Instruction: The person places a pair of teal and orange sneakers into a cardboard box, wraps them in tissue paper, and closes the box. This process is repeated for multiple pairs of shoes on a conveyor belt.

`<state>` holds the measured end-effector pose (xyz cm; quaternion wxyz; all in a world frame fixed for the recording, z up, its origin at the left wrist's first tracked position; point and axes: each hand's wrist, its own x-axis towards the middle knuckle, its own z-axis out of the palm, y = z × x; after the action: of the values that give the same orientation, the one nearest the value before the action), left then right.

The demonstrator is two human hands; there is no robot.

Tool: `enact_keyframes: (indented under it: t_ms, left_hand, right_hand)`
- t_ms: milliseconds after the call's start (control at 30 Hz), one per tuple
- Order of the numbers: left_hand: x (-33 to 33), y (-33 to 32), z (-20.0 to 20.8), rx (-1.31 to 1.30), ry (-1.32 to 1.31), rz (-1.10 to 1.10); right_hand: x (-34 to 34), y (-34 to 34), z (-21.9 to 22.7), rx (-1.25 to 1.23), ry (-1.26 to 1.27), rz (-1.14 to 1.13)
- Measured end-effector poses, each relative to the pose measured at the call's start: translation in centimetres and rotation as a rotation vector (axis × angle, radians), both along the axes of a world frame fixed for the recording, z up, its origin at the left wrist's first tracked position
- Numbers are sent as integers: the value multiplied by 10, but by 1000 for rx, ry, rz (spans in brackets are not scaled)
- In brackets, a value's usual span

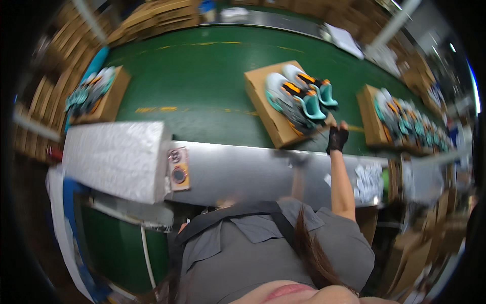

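A pair of grey, white and teal shoes [293, 96] with orange and black parts lies on a brown cardboard box [267, 114], set at an angle on the green conveyor belt [202, 76]. My right hand [338, 138], in a black fingerless glove, is at the box's near right corner with its fingers curled against it. Down by my body at the left, only a small part of my left hand [183, 227] shows beside a small whitish item. Its fingers are mostly hidden.
More boxes topped with similar shoes stand at the right [372, 119] and far left [119, 88]. A white-wrapped block [116, 157] and a card with round prints [178, 169] sit at the left of the metal ledge [243, 169]. Small white papers [368, 182] lie at its right end.
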<state>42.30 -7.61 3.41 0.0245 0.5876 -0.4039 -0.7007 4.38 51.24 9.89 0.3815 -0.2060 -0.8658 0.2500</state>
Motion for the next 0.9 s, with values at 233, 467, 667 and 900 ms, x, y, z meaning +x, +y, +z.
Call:
enact_keyframes:
  t_ms: [233, 467, 667, 900]
  left_hand:
    - [-70, 8, 19, -77, 26, -242]
    - [-181, 67, 51, -162, 185, -488]
    - [-221, 83, 114, -376, 500, -566]
    - [-319, 130, 127, -1040, 875, -896]
  right_hand:
    - [8, -49, 162, 245, -305, 385]
    - [-45, -71, 132, 234, -592, 354]
    - [44, -95, 119, 663, -157, 492]
    - [126, -196, 99, 603, -170, 1055]
